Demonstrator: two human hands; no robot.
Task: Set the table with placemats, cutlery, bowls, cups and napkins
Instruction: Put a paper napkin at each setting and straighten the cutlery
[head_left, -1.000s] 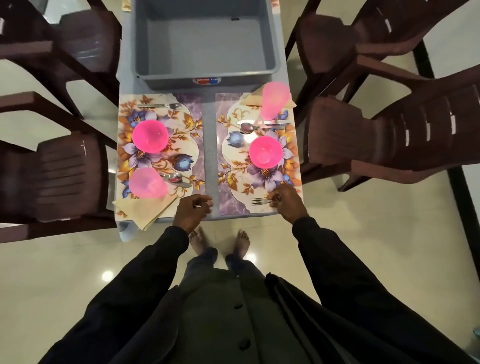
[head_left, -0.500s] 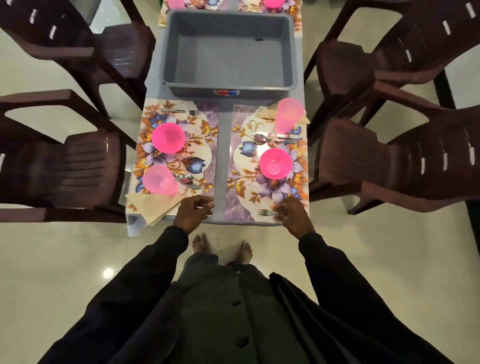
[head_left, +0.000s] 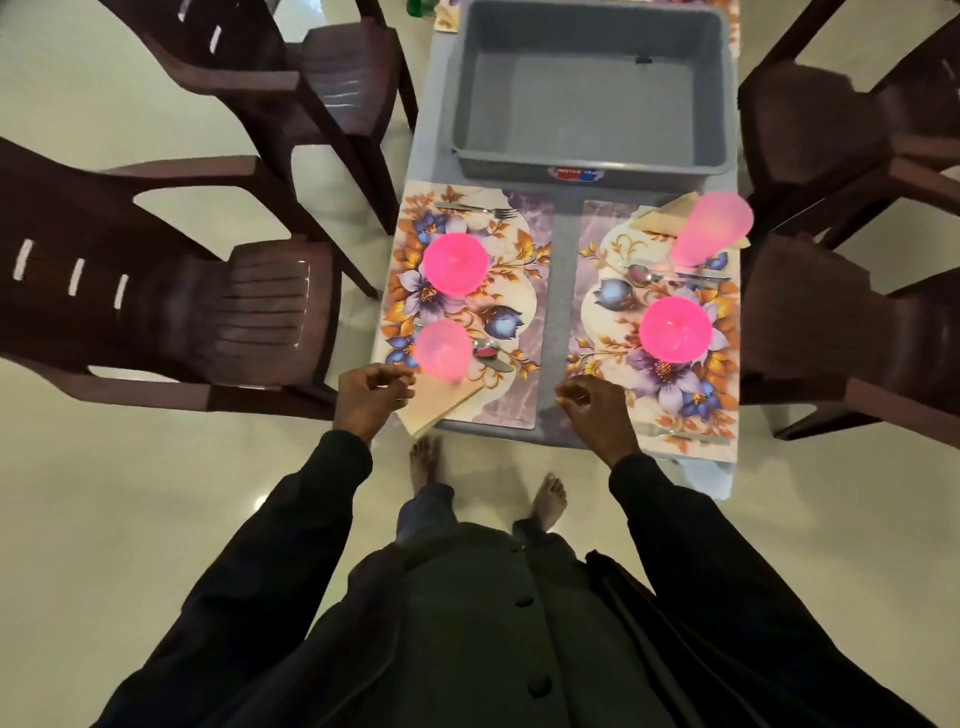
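Two mats lie side by side on the worktop, their long sides running away from us. On the right mat (head_left: 592, 228) a fork (head_left: 680, 435) lies at the near end, with its long axis across the mat; we cannot tell which end has the tines. On the left mat (head_left: 530, 234) another fork (head_left: 475, 209) lies across the far end, tines pointing right. The right hand (head_left: 592, 410) hangs over the near edge and the left hand (head_left: 371, 392) beside a napkin (head_left: 436, 405). Both have loosely curled fingers and hold nothing.
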